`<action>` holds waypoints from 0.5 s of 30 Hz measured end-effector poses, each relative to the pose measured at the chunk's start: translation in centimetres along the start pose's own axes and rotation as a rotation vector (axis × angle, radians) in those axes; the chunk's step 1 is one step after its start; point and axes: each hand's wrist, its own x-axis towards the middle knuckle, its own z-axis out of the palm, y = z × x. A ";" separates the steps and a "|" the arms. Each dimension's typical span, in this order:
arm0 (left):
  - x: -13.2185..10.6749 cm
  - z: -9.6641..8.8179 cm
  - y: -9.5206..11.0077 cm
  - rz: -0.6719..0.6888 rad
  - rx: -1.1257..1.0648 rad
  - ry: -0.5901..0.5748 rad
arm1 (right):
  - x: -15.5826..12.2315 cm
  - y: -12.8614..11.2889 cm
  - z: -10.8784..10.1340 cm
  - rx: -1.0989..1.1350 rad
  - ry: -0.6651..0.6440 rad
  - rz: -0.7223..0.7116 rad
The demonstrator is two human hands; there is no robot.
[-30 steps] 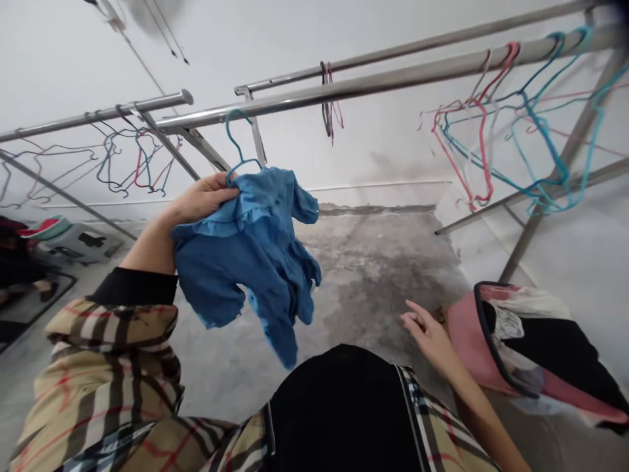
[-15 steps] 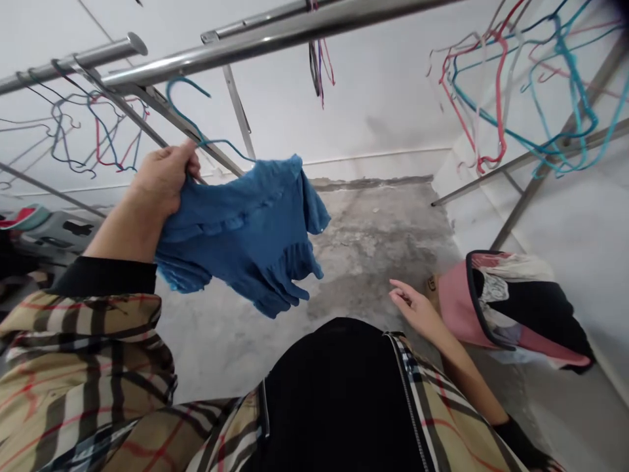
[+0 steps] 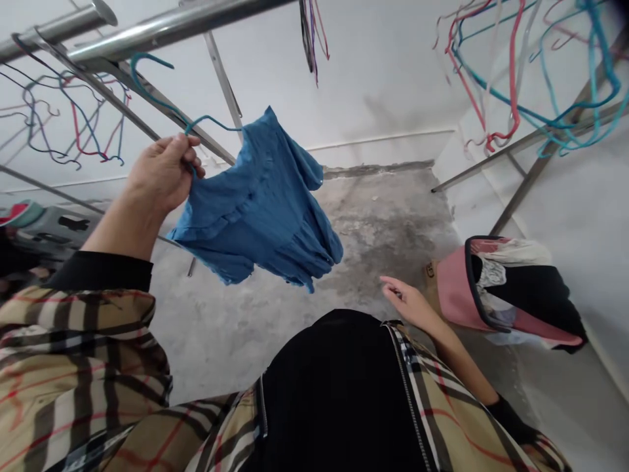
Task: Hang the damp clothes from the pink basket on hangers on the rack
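My left hand (image 3: 162, 172) is raised at the upper left, fingers closed on a small blue garment (image 3: 263, 206) and the teal wire hanger (image 3: 164, 98) it hangs on. The hanger's hook sits just below a steel rail (image 3: 162, 29), and whether they touch is unclear. The garment spreads out to the right of the hand, its frilled hem pointing down. My right hand (image 3: 410, 303) hovers low at the right with fingers loosely stretched, holding nothing, next to a pink laundry basket (image 3: 455, 288).
The basket holds black and white clothes (image 3: 525, 285). Several empty coloured wire hangers (image 3: 515, 72) dangle from the rails at upper right, and more hangers (image 3: 63, 118) at upper left. Bare concrete floor (image 3: 383, 223) runs to a white wall. A grey stool (image 3: 54, 223) stands far left.
My left hand has lifted the garment and hanger up toward the rail, and the cloth has unfolded and spread. The right hand has stayed low beside the basket.
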 end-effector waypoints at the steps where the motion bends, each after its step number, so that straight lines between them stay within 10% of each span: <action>1: -0.3 0.4 0.3 0.005 -0.045 -0.016 | 0.0 0.1 0.1 -0.007 -0.010 0.004; 15: 1.0 2.3 3.1 -0.151 -0.246 0.157 | 0.2 2.6 1.0 -0.027 -0.008 0.019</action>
